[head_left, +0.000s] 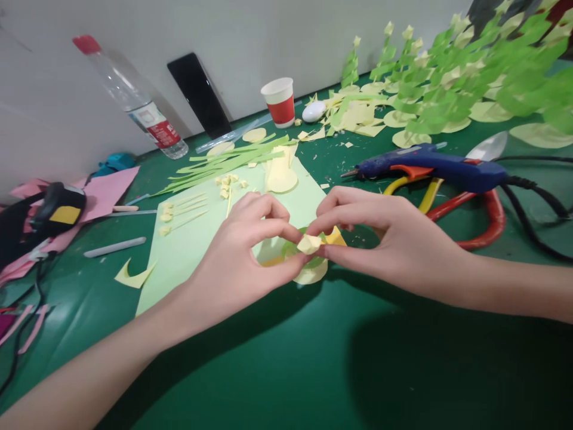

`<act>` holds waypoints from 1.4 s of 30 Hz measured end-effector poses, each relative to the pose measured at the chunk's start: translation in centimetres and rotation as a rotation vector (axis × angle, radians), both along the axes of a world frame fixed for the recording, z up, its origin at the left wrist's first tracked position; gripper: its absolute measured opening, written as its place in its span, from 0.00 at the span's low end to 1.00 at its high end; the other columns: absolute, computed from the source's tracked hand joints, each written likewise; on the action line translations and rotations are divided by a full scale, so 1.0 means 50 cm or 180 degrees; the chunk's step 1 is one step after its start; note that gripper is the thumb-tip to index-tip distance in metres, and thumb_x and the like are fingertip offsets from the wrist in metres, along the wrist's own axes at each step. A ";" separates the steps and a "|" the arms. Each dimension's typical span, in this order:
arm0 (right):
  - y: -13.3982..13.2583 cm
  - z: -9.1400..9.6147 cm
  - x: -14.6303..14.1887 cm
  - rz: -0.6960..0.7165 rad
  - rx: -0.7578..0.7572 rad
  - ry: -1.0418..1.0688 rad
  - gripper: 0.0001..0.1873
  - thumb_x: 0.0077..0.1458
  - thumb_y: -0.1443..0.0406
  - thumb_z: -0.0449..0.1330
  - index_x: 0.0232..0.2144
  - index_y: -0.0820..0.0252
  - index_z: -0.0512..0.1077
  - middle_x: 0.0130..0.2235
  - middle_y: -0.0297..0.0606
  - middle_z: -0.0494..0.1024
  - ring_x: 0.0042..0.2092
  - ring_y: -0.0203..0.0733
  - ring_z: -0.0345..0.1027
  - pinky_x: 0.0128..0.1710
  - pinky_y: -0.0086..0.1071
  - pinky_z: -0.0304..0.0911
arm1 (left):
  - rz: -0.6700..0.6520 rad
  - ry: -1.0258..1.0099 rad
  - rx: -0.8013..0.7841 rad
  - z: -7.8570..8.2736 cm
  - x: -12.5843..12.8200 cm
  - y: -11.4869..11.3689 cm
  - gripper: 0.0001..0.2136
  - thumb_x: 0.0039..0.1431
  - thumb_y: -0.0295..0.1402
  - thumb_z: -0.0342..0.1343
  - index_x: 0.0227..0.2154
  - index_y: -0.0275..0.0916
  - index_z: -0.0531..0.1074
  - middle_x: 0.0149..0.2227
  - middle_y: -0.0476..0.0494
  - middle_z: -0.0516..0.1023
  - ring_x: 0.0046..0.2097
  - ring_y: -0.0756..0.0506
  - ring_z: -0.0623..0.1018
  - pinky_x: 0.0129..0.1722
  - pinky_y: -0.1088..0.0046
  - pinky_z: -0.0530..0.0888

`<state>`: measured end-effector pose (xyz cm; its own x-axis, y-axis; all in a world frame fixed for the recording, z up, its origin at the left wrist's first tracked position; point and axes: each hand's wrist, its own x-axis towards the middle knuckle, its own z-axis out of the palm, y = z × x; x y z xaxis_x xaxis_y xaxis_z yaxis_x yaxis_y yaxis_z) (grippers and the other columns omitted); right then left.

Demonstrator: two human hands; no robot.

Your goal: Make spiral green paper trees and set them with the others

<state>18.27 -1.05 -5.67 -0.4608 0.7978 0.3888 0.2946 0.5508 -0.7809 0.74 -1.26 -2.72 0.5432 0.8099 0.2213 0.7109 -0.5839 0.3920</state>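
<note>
My left hand (244, 251) and my right hand (380, 239) meet over the green table, each pinching the same small pale yellow paper piece (310, 243) between thumb and fingers. Under the pinch lies a yellow paper disc (313, 275) with a green strip curled round it. Both hands hover at the near edge of a light green paper sheet (192, 239). On that sheet farther back sit small folded yellow bits (226, 184) and a yellow cone shape (280, 173).
A blue glue gun (430, 164) lies right of my hands above red and yellow handled scissors (486, 218). Green paper strips (224, 160), a red paper cup (280, 101), a plastic bottle (134, 98) and finished green paper plants (447, 77) stand at the back. Pink paper (105, 194) lies left.
</note>
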 end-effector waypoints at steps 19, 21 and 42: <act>0.008 0.005 0.001 0.0173 -0.0007 -0.0304 0.07 0.51 0.68 0.53 0.26 0.60 0.71 0.30 0.35 0.69 0.32 0.34 0.63 0.29 0.25 0.58 | 0.0500 -0.0302 -0.0514 -0.044 -0.043 -0.025 0.08 0.48 0.33 0.57 0.27 0.41 0.63 0.31 0.52 0.64 0.35 0.48 0.67 0.33 0.73 0.65; 0.008 0.004 0.001 0.0179 -0.0010 -0.0292 0.07 0.50 0.68 0.53 0.26 0.60 0.71 0.30 0.35 0.69 0.32 0.34 0.63 0.28 0.25 0.57 | 0.0443 -0.0283 -0.0661 -0.054 -0.038 -0.027 0.05 0.48 0.33 0.57 0.28 0.41 0.67 0.31 0.51 0.64 0.35 0.48 0.67 0.34 0.72 0.65; 0.009 0.002 0.001 0.0194 0.0067 -0.0239 0.07 0.49 0.72 0.53 0.27 0.63 0.71 0.29 0.34 0.70 0.32 0.32 0.62 0.29 0.24 0.57 | 0.0554 -0.0678 -0.0997 -0.068 -0.004 -0.016 0.03 0.45 0.31 0.59 0.21 0.39 0.74 0.24 0.51 0.63 0.33 0.47 0.67 0.30 0.70 0.65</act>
